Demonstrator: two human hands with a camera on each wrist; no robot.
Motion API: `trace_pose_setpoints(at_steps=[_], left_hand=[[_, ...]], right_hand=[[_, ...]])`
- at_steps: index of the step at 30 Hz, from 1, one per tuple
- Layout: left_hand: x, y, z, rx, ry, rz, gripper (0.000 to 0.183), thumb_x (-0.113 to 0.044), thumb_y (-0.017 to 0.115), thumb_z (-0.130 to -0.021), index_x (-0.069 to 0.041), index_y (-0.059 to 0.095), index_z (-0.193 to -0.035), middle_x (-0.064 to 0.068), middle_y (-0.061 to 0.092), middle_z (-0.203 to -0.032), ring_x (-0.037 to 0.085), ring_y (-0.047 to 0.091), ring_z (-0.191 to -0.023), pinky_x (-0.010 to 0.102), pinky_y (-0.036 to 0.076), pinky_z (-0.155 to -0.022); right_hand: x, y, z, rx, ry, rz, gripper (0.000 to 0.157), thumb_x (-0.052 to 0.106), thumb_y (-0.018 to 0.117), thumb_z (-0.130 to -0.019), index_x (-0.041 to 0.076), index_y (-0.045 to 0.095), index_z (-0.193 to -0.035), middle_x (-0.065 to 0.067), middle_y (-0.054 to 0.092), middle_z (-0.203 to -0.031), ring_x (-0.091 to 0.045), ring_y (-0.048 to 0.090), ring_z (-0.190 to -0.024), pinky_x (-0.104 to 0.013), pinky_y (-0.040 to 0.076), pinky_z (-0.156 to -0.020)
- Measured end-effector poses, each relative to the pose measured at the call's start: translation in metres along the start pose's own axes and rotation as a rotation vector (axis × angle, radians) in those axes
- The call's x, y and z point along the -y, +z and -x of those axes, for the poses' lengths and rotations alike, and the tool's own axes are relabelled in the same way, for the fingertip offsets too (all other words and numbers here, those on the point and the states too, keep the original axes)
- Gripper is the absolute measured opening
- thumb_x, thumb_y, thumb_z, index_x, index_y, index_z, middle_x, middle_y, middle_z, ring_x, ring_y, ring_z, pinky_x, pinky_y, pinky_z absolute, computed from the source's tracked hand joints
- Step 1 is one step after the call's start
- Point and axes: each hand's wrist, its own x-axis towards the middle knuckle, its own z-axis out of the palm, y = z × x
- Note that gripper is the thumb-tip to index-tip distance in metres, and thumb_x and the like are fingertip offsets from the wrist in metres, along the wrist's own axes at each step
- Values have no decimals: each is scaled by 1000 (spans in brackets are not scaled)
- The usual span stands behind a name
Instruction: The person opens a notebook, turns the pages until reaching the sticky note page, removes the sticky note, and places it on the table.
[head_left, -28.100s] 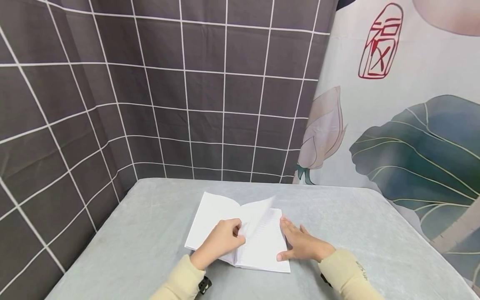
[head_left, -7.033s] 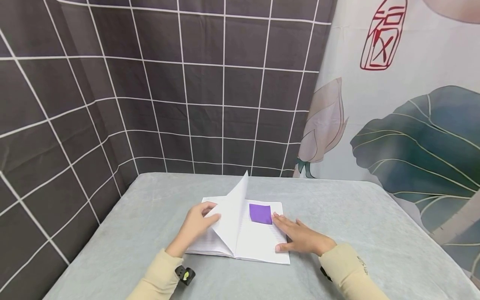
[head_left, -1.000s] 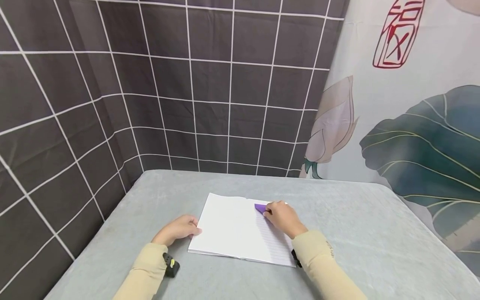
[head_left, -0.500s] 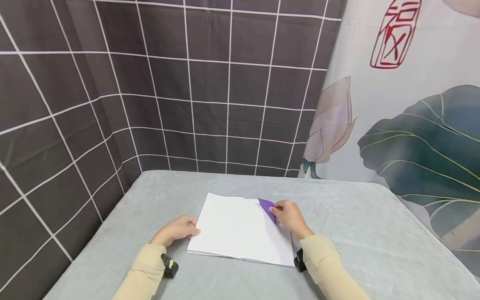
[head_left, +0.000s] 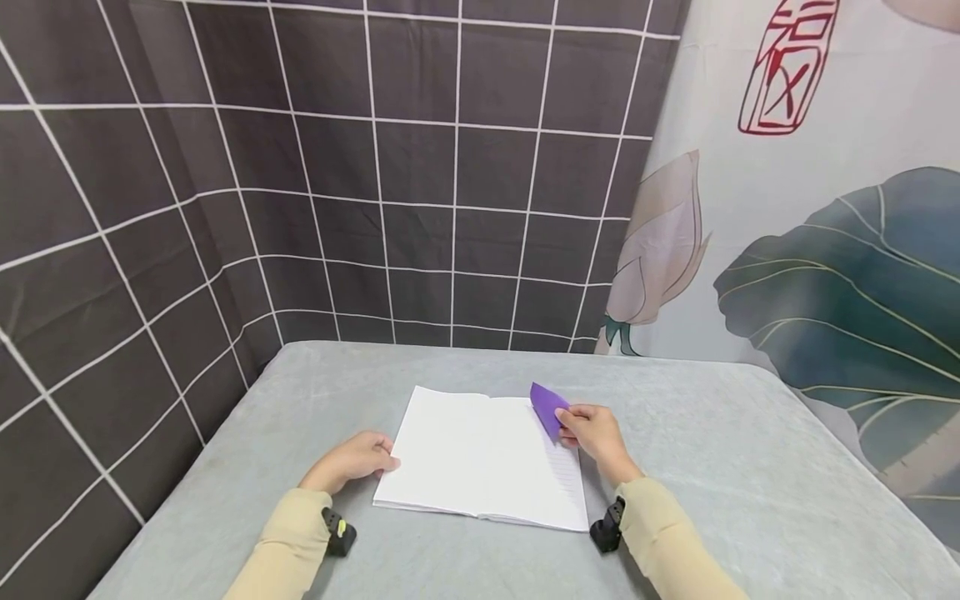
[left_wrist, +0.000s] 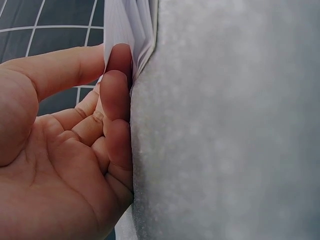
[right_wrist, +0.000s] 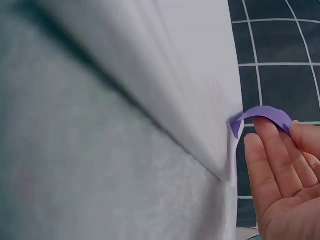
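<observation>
An open notebook [head_left: 465, 458] with white pages, faintly ruled on the right side, lies on the table. My left hand [head_left: 352, 461] pinches its left edge. In the left wrist view the thumb lies over the notebook's pages [left_wrist: 120, 22] and the curled fingers [left_wrist: 115, 95] are tucked beneath. At the upper right of the notebook my right hand [head_left: 597, 435] pinches a purple sticky note [head_left: 546, 408] between thumb and fingers. The right wrist view has the purple sticky note [right_wrist: 265, 112] bent in an arch, its far end close to the page edge.
A pale grey cloth covers the table [head_left: 697, 450]. Behind it hangs a dark curtain [head_left: 420, 175] with a white grid. To the right is a light curtain [head_left: 720, 275] with lotus prints. Each wrist wears a small black device [head_left: 341, 533].
Much earlier, pages were turned by the left hand and the purple sticky note lay flat on the right page. Over the last second the right hand has peeled it up and rightward; the left hand stays put.
</observation>
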Motion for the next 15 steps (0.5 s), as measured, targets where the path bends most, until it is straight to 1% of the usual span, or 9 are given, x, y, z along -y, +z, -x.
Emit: trace_pose_setpoints(at_steps=[8, 15], left_hand=[[-2, 0, 1, -7, 1, -14, 15, -10, 66, -81, -8, 53, -73, 0, 47, -63, 15, 43, -63, 28, 34, -60], [-1, 0, 2, -15, 19, -26, 16, -13, 67, -82, -8, 54, -74, 1, 47, -65, 16, 43, -64, 29, 34, -61]], right_hand=[[-1, -14, 3, 3, 39, -125, 36, 13, 62, -92, -15, 57, -114, -5, 70, -77, -4, 63, -62, -22, 55, -63], [-1, -24, 3, 4, 41, -186, 35, 13, 60, -93, -15, 56, -114, 1, 67, -72, -4, 64, -63, -22, 56, -65]])
